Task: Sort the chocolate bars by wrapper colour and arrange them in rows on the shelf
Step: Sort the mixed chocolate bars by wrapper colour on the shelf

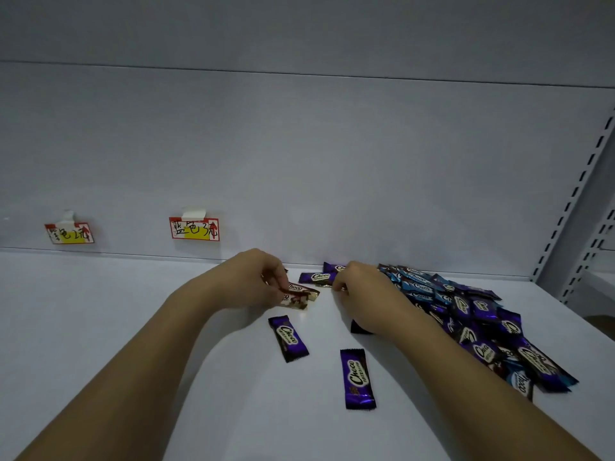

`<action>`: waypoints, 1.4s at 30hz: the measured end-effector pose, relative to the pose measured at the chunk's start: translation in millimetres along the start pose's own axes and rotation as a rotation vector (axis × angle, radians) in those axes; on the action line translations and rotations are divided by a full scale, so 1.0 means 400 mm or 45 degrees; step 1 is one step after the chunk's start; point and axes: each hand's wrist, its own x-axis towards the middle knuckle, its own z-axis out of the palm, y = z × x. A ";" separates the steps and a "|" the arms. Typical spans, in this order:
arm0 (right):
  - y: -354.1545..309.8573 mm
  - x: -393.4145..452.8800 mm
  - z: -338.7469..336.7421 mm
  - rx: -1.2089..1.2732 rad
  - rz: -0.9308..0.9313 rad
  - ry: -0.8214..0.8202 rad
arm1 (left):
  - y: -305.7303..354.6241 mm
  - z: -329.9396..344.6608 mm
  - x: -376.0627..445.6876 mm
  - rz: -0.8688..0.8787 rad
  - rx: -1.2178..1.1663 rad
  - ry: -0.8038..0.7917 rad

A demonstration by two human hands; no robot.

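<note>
We're mid-sort: our left hand (pixel 256 281) pinches a gold-brown bar (pixel 301 296) near the shelf (pixel 133 327) back edge, right hand (pixel 361 294) fingers curled, can't tell on what. Mixed pile (pixel 466 314) sits right; next we probably start rows with the loose purple bars (pixel 357 379).

Shop, as we read it: white metal shelf (pixel 139 327) with a slotted upright (pixel 575 197), handwritten price tags (pixel 194 228) taped to the back panel (pixel 299 154), and wrapped chocolate bars (pixel 466 314) heaped as stock.
</note>
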 end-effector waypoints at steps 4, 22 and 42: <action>-0.007 0.006 0.000 -0.041 0.009 0.027 | -0.004 0.014 0.011 0.039 -0.171 0.141; -0.002 -0.032 -0.027 0.150 0.031 -0.028 | -0.021 0.053 0.030 0.077 0.084 0.092; 0.092 -0.045 -0.171 0.850 0.341 0.311 | 0.003 0.036 0.014 0.055 -0.140 0.073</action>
